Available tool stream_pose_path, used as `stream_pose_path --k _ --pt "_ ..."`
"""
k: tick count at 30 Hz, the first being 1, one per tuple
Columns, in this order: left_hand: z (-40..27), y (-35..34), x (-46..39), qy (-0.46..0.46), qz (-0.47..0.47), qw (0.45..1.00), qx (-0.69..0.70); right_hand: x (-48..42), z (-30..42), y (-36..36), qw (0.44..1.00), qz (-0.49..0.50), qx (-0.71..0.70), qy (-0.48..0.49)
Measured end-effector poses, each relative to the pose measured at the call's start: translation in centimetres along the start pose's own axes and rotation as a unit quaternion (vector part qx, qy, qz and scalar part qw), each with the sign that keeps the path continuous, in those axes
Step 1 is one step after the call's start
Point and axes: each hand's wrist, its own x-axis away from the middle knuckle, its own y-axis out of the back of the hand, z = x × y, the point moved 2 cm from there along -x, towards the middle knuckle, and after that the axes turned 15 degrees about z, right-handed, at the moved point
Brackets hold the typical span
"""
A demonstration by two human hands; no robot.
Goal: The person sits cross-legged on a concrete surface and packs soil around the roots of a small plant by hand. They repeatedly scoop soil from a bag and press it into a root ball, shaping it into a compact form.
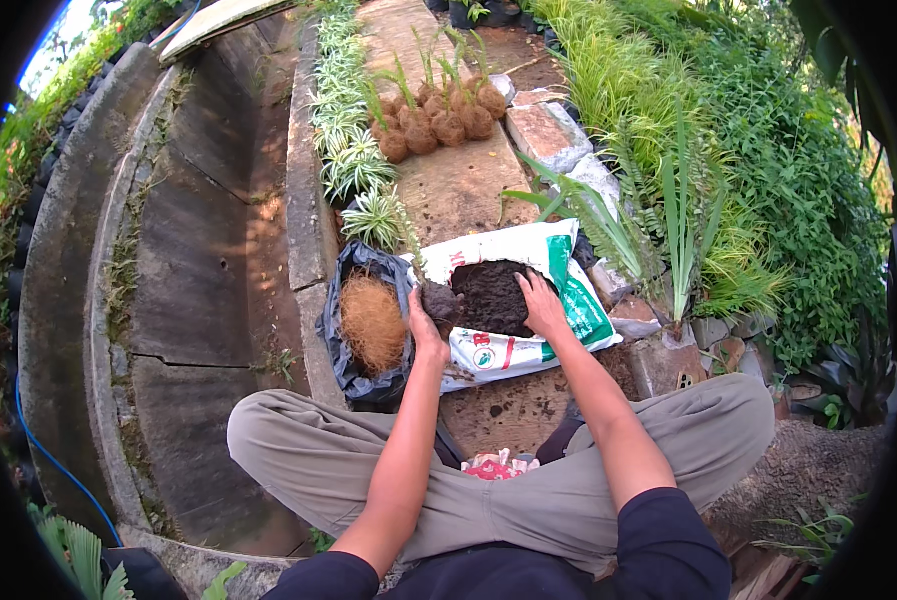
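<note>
My left hand [427,326] holds a ball of dark soil [441,304] from which a fern-like green frond [412,240] rises. My right hand [542,306] touches the dark potting soil [489,296] with its fingertips, at the right edge of the opening in a white and green plastic sack [504,356]. Whether its fingers hold any soil cannot be told. Left of the sack, a black plastic bag [328,330] lies open around a mass of brown coconut fibre [373,319]. Farther up the path stand several fibre-wrapped plant balls [448,127] with green fronds.
A deep concrete drainage channel [193,285] runs along the left, beyond a stone kerb [306,180]. Variegated spider plants [354,150] line the path. Stone blocks [546,135] and dense greenery stand at the right. A phone [685,380] rests near my right knee.
</note>
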Motion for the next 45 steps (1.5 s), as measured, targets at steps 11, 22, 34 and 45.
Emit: stream_pose_path --k 11,22,34,45 --pt "-0.7 0.1 0.7 -0.001 -0.021 0.999 -0.025 -3.5 2.5 -0.2 0.989 -0.091 -0.114 -0.009" --pt "-0.7 0.1 0.6 -0.022 -0.011 1.000 0.003 -3.3 2.9 2.0 0.977 -0.062 -0.170 0.110" --pt "-1.5 0.6 1.4 -0.023 -0.017 1.000 0.004 -9.8 2.9 2.4 0.967 -0.184 -0.153 0.085" --pt "-1.1 0.3 1.0 -0.036 -0.032 0.999 0.007 -11.4 2.4 1.9 0.990 0.025 -0.002 0.142"
